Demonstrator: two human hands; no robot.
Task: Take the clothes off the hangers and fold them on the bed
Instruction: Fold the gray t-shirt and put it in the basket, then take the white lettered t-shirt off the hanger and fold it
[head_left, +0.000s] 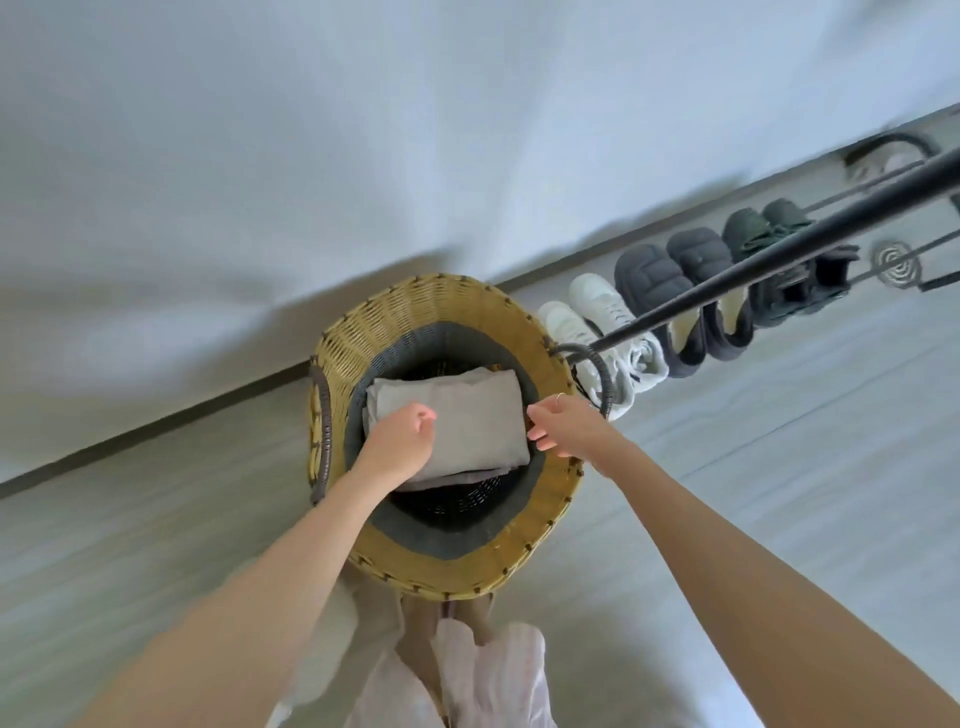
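Observation:
A folded light grey garment (467, 421) lies on a darker folded piece (457, 475) inside a round woven basket (550, 514) on the floor. My left hand (402, 441) rests on the garment's left part with its fingers curled into the cloth. At the garment's right edge, my right hand (563, 423) touches it with loosely bent fingertips and wears a ring. No hanger shows near the hands.
A black rail (779, 254) of a clothes rack runs from the basket's rim toward the upper right. Under it stand white sneakers (597, 317), dark padded slippers (675, 280) and dark shoes (769, 234). A white curtain or sheet (363, 130) fills the top. Pale floor surrounds the basket.

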